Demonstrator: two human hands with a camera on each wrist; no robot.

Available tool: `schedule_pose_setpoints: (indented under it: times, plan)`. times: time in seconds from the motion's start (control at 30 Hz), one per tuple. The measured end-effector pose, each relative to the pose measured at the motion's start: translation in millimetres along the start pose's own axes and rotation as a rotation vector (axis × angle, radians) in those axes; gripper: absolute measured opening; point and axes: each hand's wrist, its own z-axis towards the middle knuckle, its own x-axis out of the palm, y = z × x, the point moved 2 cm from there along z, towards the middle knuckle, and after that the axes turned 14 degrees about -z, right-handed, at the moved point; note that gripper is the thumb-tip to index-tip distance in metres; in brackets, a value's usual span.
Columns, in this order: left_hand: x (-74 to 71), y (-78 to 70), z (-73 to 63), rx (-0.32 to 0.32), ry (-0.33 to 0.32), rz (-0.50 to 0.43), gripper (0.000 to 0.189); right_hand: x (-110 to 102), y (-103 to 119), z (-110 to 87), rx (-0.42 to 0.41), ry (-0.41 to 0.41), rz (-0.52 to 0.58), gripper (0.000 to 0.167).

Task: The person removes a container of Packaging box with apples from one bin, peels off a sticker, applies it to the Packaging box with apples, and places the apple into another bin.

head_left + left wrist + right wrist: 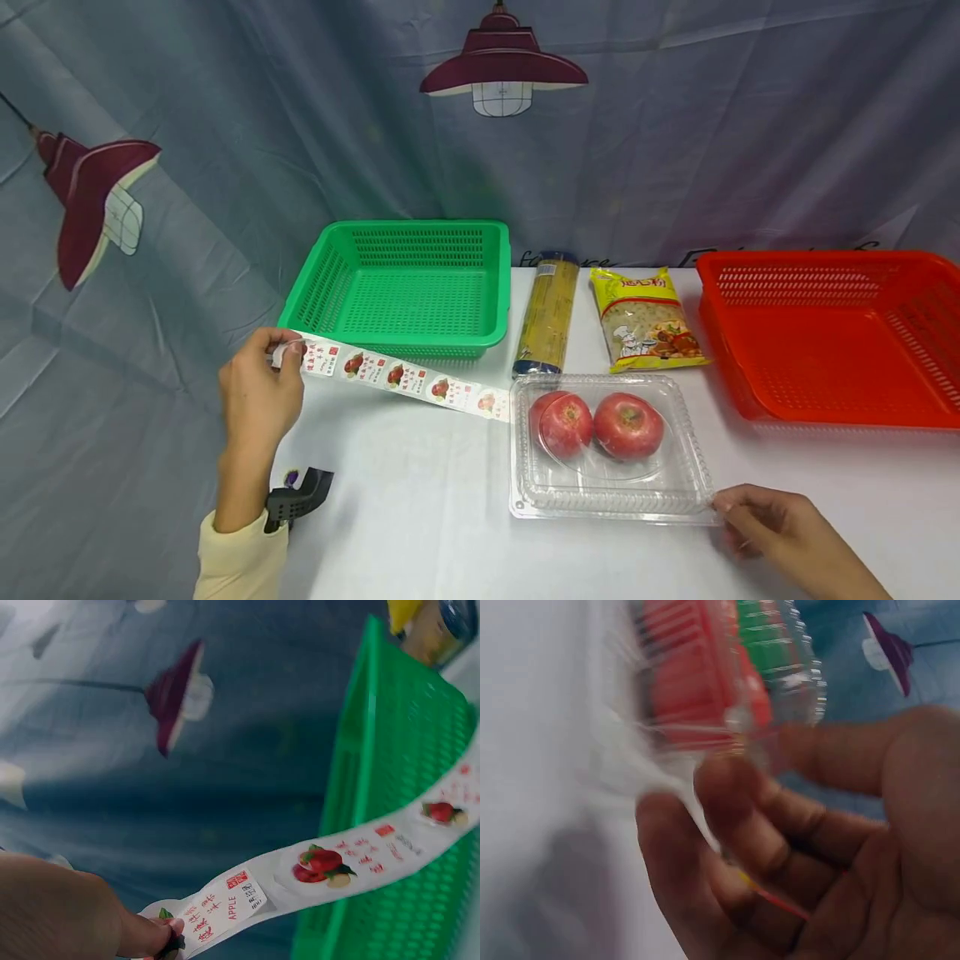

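Note:
My left hand (pixel 262 387) pinches the left end of a strip of apple stickers (pixel 405 377) between thumb and fingers. The strip stretches right, its far end meeting the left edge of a clear plastic clamshell box (pixel 600 500). In the left wrist view, the thumb lies over a sticker marked APPLE (pixel 232 900). Two red apples (pixel 628 427) sit side by side inside the box, under its transparent lid. At the box's front right corner, my right hand (pixel 780 529) grips the rim with thumb and fingertips; the right wrist view is blurred there.
Behind the strip stands a green basket (pixel 480 340). A pack of noodles (pixel 550 312) and a yellow food bag (pixel 648 321) lie behind the box. To the right is a red basket (pixel 817 333). A grey curtain (pixel 637 167) hangs along the back.

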Motion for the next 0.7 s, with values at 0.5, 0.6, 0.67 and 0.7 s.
schedule_pose_setpoints:
  times: [0.5, 0.6, 0.67, 0.7]
  plan:
    - [10.6, -117.8, -27.7, 0.371, 0.271, -0.334, 0.021, -40.0, 105.9, -1.8, -0.349, -0.574, -0.284, 0.022]
    - [17.1, -131.1, -35.0, 0.403, 0.34, -0.377, 0.02, -37.7, 132.1, -0.2, -0.451, -0.548, -0.277, 0.029]
    - [21.3, -137.9, -39.5, 0.414, 0.385, -0.404, 0.021, -35.5, 147.1, 2.1, -0.541, -0.534, -0.27, 0.034]
    - [23.2, -140.9, -41.7, 0.416, 0.408, -0.411, 0.022, -34.2, 154.3, 3.4, -0.578, -0.52, -0.269, 0.035]
